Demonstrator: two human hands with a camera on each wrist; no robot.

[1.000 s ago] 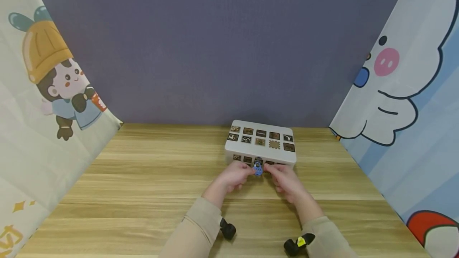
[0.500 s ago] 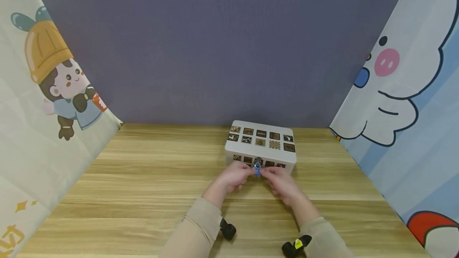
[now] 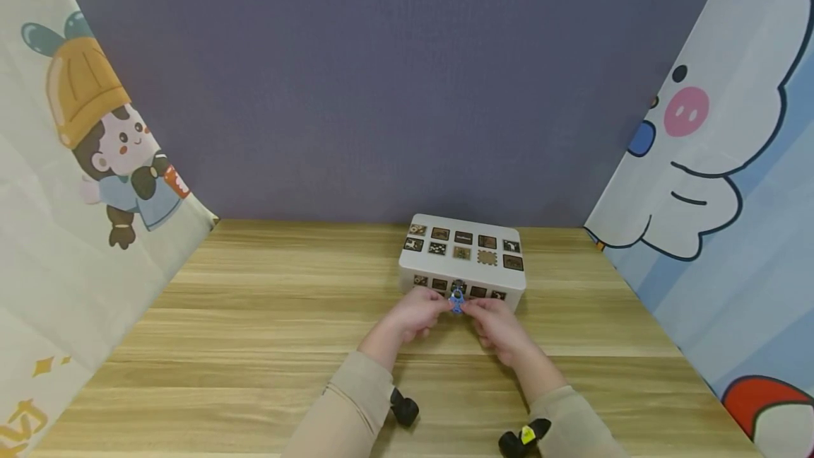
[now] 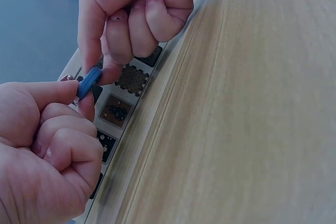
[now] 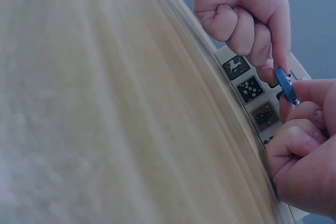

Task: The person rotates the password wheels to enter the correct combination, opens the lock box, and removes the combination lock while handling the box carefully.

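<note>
A small blue padlock [image 3: 456,300] hangs at the front latch of a white box [image 3: 429,260] printed with stamp-like pictures. My left hand [image 3: 417,311] pinches the padlock between thumb and index finger from the left. From the other side, my right hand [image 3: 500,327] pinches it the same way. Both wrist views show the padlock [image 4: 89,82] edge-on between the two pairs of fingertips, its faces partly covered. The remaining fingers of each hand are curled in. Fine detail on the padlock [image 5: 284,82] is too small to read.
The box stands on a wood-grain table [image 3: 267,316], near a dark grey back panel [image 3: 381,90]. Cartoon-printed sheets flank it, with a capped figure [image 3: 121,133] on the left and a white character [image 3: 718,126] on the right. Black wrist-camera mounts [image 3: 404,408] sit at the cuffs.
My right hand has moved slightly left, from beside the padlock onto it. The left hand keeps its pinch and the box stays in place.
</note>
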